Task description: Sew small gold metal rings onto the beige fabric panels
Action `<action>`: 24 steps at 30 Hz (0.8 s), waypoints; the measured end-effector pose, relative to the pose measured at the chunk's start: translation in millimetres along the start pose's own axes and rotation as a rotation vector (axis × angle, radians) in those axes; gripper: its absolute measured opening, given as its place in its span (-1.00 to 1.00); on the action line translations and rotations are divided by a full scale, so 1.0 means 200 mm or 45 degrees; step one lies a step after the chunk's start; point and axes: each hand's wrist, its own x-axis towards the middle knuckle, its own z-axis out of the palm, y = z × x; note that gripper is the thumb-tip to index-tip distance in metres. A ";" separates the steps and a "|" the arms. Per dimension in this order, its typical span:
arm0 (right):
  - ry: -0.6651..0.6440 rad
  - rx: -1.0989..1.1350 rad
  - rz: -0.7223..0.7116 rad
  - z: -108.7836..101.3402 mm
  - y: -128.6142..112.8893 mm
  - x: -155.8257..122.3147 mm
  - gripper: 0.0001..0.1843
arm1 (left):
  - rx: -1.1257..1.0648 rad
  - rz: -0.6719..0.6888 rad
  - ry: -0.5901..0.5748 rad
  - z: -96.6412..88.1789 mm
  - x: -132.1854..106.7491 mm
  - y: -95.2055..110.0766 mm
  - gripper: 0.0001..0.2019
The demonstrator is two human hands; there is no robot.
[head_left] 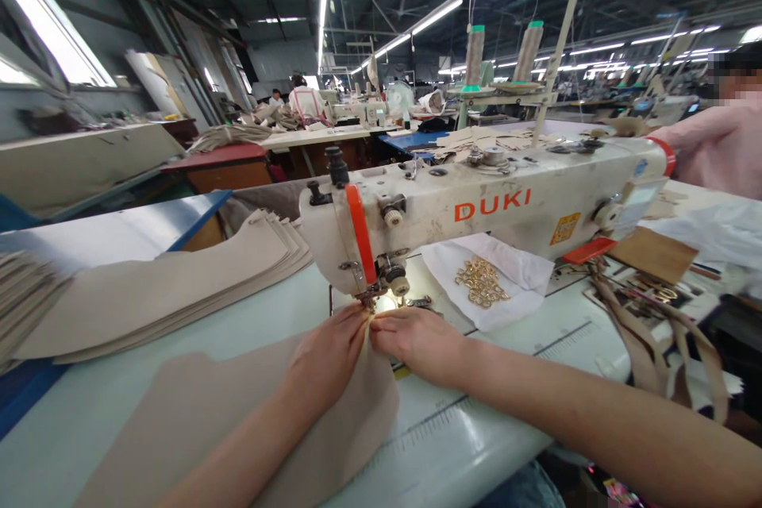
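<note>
The pale table (571,341) is being taken up by a sewing machine (434,206); below its head, a beige panel (238,389) is being kept spread. The panel's edge is being grasped by the bunched fingers of the left hand (330,353) and right hand (420,341), near the presser foot (370,303). Apparently, stitching is being guided; even edge alignment is seemingly being called for next.

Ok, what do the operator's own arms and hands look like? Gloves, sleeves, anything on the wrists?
No gloves: left hand and right hand are both bare. No sleeve shows on the left forearm or right forearm as far as the frame reaches. No watch, bracelet or strap visible at either wrist.
</note>
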 end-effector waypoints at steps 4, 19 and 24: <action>-0.003 -0.002 -0.001 0.00 0.00 0.00 -0.86 | -0.004 -0.012 0.002 -0.01 0.01 0.01 -0.62; -0.024 0.017 0.021 -0.03 0.00 -0.01 -0.84 | 0.018 0.007 0.068 0.01 0.00 0.00 -0.67; 0.029 0.031 -0.172 -0.01 -0.06 -0.02 -0.83 | 0.009 -0.028 0.078 -0.05 -0.14 0.03 -0.68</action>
